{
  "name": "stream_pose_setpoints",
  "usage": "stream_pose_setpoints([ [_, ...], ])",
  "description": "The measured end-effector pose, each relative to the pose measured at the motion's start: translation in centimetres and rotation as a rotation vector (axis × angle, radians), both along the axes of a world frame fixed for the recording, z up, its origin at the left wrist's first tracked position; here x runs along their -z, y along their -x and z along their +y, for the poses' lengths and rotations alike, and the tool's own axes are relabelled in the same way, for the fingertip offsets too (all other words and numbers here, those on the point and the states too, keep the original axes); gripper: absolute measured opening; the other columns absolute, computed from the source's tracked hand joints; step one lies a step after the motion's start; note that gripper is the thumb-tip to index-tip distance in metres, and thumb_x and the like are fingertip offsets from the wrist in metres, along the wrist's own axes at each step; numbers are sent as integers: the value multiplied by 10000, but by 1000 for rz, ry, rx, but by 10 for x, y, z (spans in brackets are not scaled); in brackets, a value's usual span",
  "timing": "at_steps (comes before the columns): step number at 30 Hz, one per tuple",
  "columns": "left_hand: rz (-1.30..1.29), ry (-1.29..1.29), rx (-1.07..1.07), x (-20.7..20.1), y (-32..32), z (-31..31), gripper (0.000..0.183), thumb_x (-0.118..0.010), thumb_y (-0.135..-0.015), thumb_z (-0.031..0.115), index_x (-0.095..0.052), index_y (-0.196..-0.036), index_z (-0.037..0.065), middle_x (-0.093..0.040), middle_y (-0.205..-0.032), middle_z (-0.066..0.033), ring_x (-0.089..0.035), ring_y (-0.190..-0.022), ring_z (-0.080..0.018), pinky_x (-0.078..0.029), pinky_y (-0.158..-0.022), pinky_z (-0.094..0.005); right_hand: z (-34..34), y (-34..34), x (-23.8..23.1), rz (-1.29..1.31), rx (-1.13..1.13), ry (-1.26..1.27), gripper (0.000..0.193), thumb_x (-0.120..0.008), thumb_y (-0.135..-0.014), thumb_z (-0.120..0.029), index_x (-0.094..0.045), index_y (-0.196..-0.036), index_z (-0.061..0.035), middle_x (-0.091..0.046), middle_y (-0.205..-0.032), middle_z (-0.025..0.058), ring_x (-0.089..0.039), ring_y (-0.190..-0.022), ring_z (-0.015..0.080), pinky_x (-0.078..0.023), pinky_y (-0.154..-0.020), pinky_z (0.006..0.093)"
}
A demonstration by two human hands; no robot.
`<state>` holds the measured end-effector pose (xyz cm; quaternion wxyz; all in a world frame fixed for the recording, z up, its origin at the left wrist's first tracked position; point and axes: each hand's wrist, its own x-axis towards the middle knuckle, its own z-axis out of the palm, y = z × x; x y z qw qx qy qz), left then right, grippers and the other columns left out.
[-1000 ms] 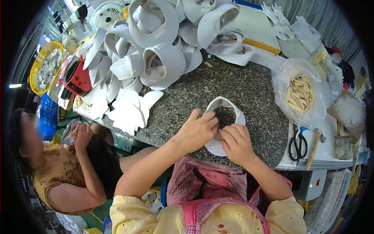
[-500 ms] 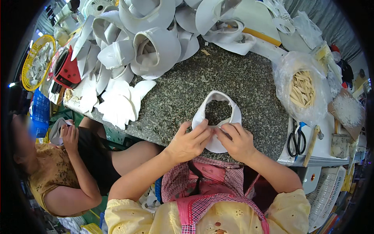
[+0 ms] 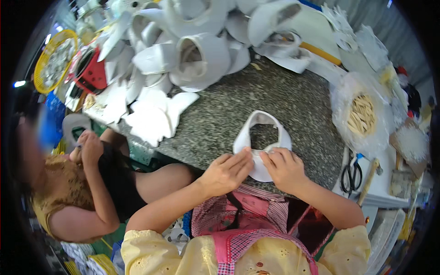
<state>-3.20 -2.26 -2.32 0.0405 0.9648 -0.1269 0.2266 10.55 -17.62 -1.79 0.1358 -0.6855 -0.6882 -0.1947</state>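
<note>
A white sun visor (image 3: 283, 136) lies at the near edge of the dark stone tabletop, its looped band away from me and its brim nearest me. My left hand (image 3: 228, 170) grips it where band and brim meet, fingers pressed together. Close on the other side, my right hand (image 3: 285, 169) pinches the same seam, with thumb and fingers bent over it. The fingertips of both hands almost meet and cover part of the seam; whether a small piece sits under them I cannot tell.
White visors (image 3: 201, 59) are heaped at the far left, with flat white brim pieces (image 3: 153, 117) before them. To the right are a plastic bag (image 3: 341, 110) of beige strips and black scissors (image 3: 351, 176). A co-worker (image 3: 78, 197) sits close on the left, holding a pale visor.
My view has shifted slightly, so most things sit farther right. My hands stay on the visor's seam, with the left fingers straighter. The co-worker's visor has turned and shows its broad side.
</note>
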Motion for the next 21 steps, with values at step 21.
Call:
stream_pose_setpoints([
  [21,-13,182,-688,-19,56,138,189,-614,-677,144,-606,-844,56,-564,-884,-54,-539,-772,-222,-453,-682,-326,44,-17,-30,178,21,606,143,-510,-701,-68,-540,-781,47,-474,-852,120,-552,-724,265,-472,-556,340],
])
